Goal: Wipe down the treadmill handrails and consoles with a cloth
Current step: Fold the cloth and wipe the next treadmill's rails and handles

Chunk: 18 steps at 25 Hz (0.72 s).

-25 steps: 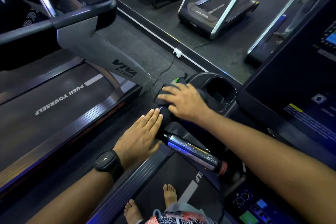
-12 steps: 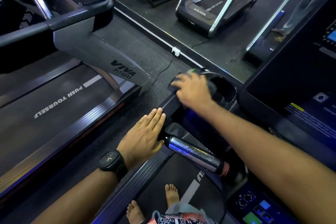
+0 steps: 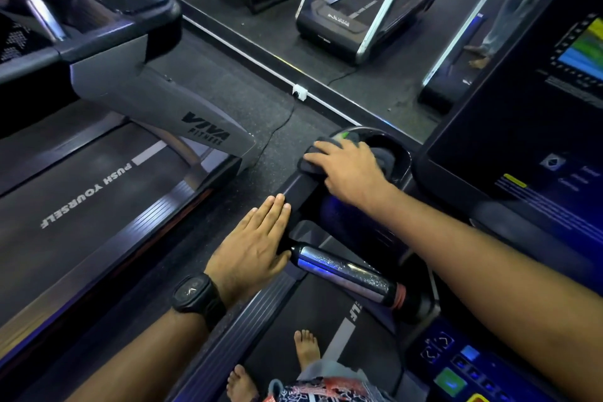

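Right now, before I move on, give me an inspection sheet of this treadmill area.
Surface: black handrail leading to a glossy cup holder.
Job's things: dark cloth on the handrail's far end; chrome grip nearer.
Clutter: green bit at the cup holder's rim, unclear.
Hands: right hand presses the cloth; left hand flat beside the handrail.
Cables: thin black cable on the floor toward a white socket.
Surroundings: neighbouring treadmill left, lit console screen right.

Black wristwatch (image 3: pixel 192 295), bare feet (image 3: pixel 306 347), white socket (image 3: pixel 299 91) at floor edge
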Available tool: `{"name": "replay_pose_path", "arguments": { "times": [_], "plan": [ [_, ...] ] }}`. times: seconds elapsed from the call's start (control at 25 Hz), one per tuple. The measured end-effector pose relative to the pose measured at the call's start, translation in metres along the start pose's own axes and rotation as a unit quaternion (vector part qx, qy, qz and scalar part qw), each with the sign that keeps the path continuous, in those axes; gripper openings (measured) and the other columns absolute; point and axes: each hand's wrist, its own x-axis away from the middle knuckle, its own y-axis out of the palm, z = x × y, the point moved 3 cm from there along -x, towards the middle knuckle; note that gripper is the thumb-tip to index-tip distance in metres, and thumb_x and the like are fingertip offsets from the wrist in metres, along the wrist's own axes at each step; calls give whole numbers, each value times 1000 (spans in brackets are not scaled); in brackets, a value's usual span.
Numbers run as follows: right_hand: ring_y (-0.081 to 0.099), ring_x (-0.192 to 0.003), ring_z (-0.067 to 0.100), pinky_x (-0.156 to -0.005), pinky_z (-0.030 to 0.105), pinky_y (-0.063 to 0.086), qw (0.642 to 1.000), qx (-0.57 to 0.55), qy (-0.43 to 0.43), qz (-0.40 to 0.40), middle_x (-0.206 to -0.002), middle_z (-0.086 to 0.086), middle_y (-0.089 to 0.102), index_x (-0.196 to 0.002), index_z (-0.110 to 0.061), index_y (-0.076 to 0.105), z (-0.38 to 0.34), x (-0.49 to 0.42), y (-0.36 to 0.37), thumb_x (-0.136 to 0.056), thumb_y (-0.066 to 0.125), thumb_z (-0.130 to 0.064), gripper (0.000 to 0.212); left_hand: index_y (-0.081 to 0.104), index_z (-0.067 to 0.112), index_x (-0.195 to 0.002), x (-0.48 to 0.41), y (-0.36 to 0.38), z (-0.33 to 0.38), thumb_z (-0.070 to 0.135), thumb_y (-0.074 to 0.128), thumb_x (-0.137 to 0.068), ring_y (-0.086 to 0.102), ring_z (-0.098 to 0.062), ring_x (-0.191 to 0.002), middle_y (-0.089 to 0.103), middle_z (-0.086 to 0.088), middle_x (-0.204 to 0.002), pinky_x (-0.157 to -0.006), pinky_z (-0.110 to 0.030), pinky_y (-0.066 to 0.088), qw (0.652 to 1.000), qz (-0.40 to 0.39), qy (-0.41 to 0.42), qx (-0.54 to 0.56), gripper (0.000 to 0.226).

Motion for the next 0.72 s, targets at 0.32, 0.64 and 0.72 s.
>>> {"name": "replay_pose_path", "arguments": {
  "times": [0.32, 0.64, 0.72],
  "plan": [
    [49, -127, 40, -96, 58, 44, 991, 77, 24, 109, -158, 9, 37, -149, -24, 45, 10, 84, 47, -80, 68, -28, 72, 22, 5, -155, -2, 0, 0, 52, 29, -92, 12, -25, -151, 16, -12, -163, -121, -42, 22, 999, -7, 16, 27, 79],
    [53, -123, 45, -87, 52, 53, 993, 41, 70, 82, -156, 18, 39, -151, -19, 42, 3, 39, 41, -87, 62, -23, 66, 9, 8, -157, -4, -3, 0, 52, 15, -89, -4, -22, -152, 0, -8, -163, -124, -40, 8, 998, -12, 39, 53, 81],
    [54, -120, 42, -88, 52, 52, 996, 36, 15, 82, -156, 17, 39, -150, -20, 43, 8, 72, 50, -80, 65, -26, 73, 4, 9, -157, -3, -4, 1, 52, 12, -88, -9, -19, -151, -5, -7, -163, -122, -35, -1, 997, -10, 45, 59, 81]
  ]
}}
